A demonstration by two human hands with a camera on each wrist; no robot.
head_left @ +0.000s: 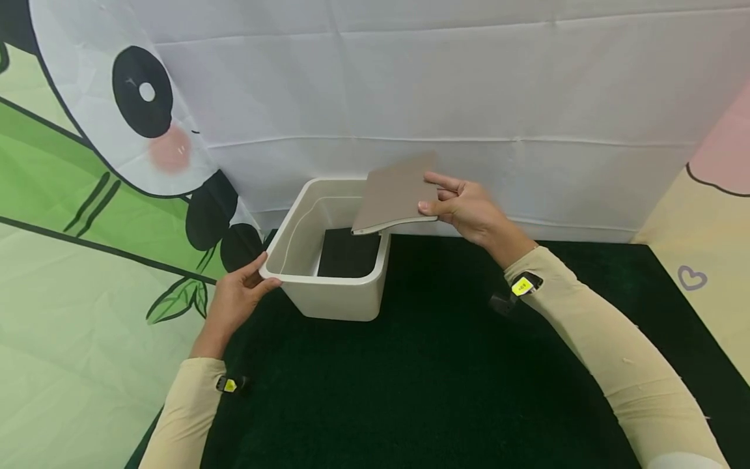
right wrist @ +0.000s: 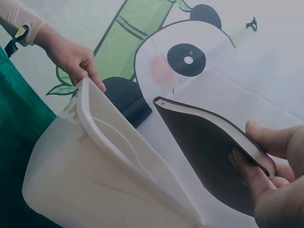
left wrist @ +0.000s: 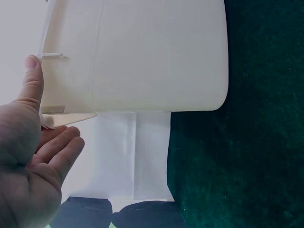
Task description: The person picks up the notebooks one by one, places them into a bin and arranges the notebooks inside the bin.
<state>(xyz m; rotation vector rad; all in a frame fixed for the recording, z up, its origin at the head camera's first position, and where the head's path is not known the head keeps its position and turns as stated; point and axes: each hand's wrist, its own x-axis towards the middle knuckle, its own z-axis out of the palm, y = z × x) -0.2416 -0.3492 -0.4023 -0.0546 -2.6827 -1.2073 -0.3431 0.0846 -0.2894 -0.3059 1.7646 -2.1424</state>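
A cream plastic bin [head_left: 340,299] stands on the dark green cloth, its opening facing up. At the bin's near left corner, my left hand [head_left: 236,296] holds the rim; in the left wrist view the thumb [left wrist: 32,80] lies along one side and the fingers sit on the other. My right hand [head_left: 469,208] pinches a taupe soft-cover notebook [head_left: 395,192] by its right edge, thumb on one cover and fingers on the other. The notebook [right wrist: 204,152] is tilted above the bin's right rim, pale page edges showing. Inside the bin lies a dark flat rectangle [head_left: 349,253], its kind unclear.
Dark green cloth [head_left: 422,384] covers the surface in front and to the right of the bin. Behind it hangs a white sheet [head_left: 445,85], with a printed panda panel [head_left: 105,189] at the left and a cream and pink panel [head_left: 709,228] at the right.
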